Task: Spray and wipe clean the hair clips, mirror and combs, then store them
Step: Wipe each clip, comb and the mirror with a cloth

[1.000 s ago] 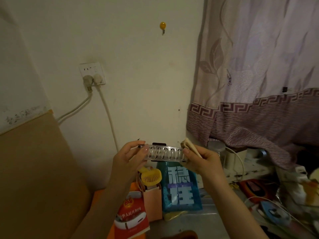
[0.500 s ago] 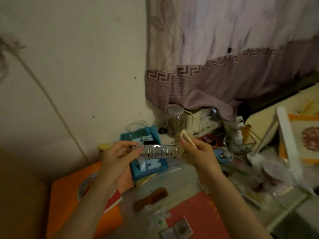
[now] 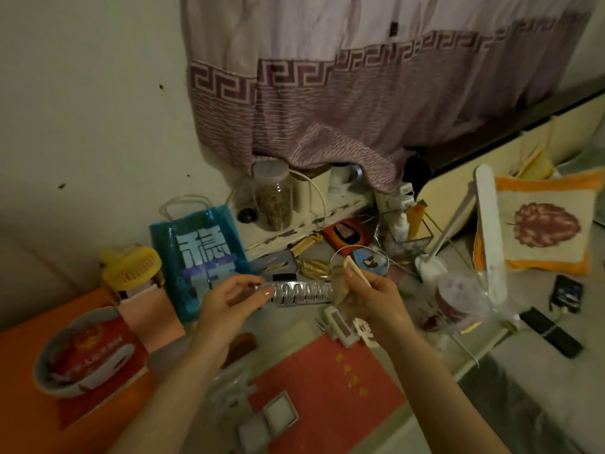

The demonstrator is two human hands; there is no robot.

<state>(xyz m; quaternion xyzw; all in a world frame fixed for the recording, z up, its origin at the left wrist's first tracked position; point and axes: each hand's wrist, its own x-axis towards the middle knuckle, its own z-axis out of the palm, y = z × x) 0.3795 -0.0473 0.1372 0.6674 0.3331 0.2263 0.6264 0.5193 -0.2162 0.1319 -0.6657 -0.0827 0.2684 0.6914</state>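
Both hands hold a long silvery clip level in the air above the middle of the cluttered table, in front of a blue bag. The left hand pinches the clip's left end between thumb and fingertips. The right hand has its fingers curled round a crumpled beige cloth pressed against the clip's right end, and it also pinches a slim cream stick-like piece that pokes up above the thumb; what that piece is I cannot tell. The clip looks like thin metal or metallised plastic with a row of looped teeth: light, stiff along its length, probably smooth and a bit slippery if sprayed, with teeth that could snag the cloth or bend under a hard squeeze. Holding it by the ends, as now, seems the sound grip, leaving the toothed middle free for wiping; strokes along the length should catch less than strokes across the teeth. A white clip and a small pale clip lie on the table just below the right hand. A brown comb lies partly hidden under the left wrist, and a square hinged mirror lies near the front edge beside a red mat. The wiping stage looks only partly done, with storing yet to come.
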